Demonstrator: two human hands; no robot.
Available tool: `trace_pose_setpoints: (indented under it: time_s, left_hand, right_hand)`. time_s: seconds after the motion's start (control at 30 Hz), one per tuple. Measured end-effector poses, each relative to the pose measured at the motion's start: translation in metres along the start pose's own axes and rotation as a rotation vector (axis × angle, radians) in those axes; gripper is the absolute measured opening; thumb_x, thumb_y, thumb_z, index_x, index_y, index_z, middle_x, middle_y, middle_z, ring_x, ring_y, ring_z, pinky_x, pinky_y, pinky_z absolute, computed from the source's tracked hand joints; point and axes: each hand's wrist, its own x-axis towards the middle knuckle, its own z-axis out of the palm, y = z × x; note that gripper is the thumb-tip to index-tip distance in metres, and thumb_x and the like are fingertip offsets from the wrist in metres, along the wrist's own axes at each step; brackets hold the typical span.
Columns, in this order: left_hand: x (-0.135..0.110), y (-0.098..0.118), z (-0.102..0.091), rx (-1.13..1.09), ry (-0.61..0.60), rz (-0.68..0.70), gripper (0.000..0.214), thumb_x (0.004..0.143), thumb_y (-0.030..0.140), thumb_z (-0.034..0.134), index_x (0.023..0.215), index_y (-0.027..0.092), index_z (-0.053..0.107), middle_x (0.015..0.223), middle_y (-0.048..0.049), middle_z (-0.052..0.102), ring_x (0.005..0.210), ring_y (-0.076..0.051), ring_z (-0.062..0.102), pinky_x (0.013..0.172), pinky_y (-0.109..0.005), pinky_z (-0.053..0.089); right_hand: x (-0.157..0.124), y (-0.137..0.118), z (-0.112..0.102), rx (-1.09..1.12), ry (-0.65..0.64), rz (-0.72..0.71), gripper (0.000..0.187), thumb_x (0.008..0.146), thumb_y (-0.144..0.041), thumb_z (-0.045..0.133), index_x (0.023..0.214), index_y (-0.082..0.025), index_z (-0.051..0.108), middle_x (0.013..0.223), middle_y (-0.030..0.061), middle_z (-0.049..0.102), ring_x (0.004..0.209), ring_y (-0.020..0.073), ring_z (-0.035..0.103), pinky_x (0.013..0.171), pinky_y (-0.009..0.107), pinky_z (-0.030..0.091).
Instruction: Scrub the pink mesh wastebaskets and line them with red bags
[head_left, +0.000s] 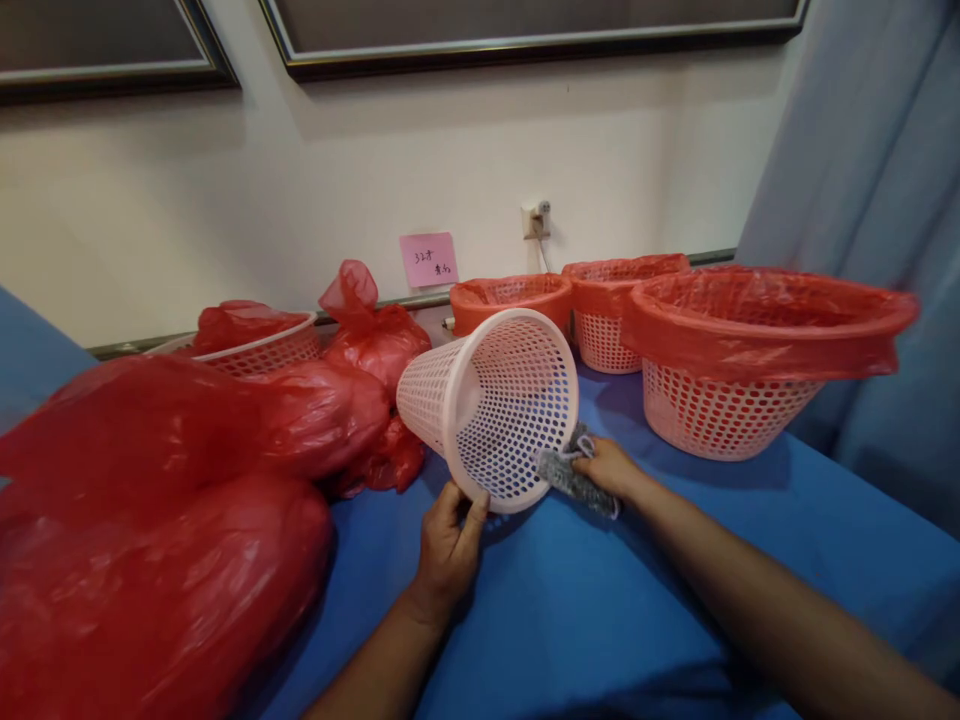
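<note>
A white perforated plastic wastebasket (pixel 427 400) is tilted over on its side, its round mouth facing me. My left hand (pixel 452 545) pinches the lower left of its rim, with the thumb on the edge. In my right hand (pixel 604 466) is a grey cleaning cloth (pixel 574 482) with pale edging, bunched up in the fingers. The cloth touches the rim at the lower right of the mouth. No bag lines this basket, and its inside wall shows through the opening.
Red tied bags (pixel 180 500) pile up on the left, before a white basket (pixel 292 340). Behind and right stand baskets lined with red bags, the largest a wide basket (pixel 727 400). A blue cloth (pixel 525 620) covers the table. A pink note (pixel 429 260) and a socket (pixel 535 222) are on the wall.
</note>
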Motion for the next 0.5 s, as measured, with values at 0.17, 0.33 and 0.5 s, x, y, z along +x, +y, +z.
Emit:
trace_pose_setpoints:
  time_s: [0.17, 0.33, 0.5]
  left_hand:
    - [0.003, 0.006, 0.0, 0.032, 0.055, 0.017, 0.023, 0.093, 0.038, 0.058, 0.09, 0.017, 0.064, 0.077, -0.0006, 0.064, 0.069, -0.015, 0.06, 0.066, -0.026, 0.049]
    - [0.004, 0.003, -0.002, 0.033, -0.037, 0.023, 0.024, 0.094, 0.04, 0.057, 0.088, 0.018, 0.063, 0.081, -0.0012, 0.064, 0.074, -0.015, 0.059, 0.069, -0.027, 0.048]
    - [0.004, 0.003, -0.006, -0.065, 0.005, -0.026, 0.036, 0.097, 0.049, 0.049, 0.082, 0.018, 0.059, 0.075, -0.0004, 0.059, 0.071, -0.015, 0.055, 0.068, -0.026, 0.046]
  right_hand:
    - [-0.045, -0.02, 0.027, 0.045, -0.264, -0.072, 0.016, 0.064, -0.009, 0.064, 0.074, -0.02, 0.067, 0.073, -0.002, 0.069, 0.065, 0.0139, 0.058, 0.063, 0.024, 0.046]
    - [-0.077, -0.057, 0.019, 0.463, -0.657, -0.145, 0.014, 0.068, -0.017, 0.064, 0.081, -0.02, 0.065, 0.071, -0.0032, 0.064, 0.06, 0.0123, 0.055, 0.057, 0.024, 0.046]
    - [-0.038, -0.094, -0.033, 0.489, 0.377, -0.35, 0.038, 0.075, -0.03, 0.066, 0.111, -0.02, 0.065, 0.097, 0.0039, 0.07, 0.085, 0.02, 0.065, 0.083, 0.039, 0.055]
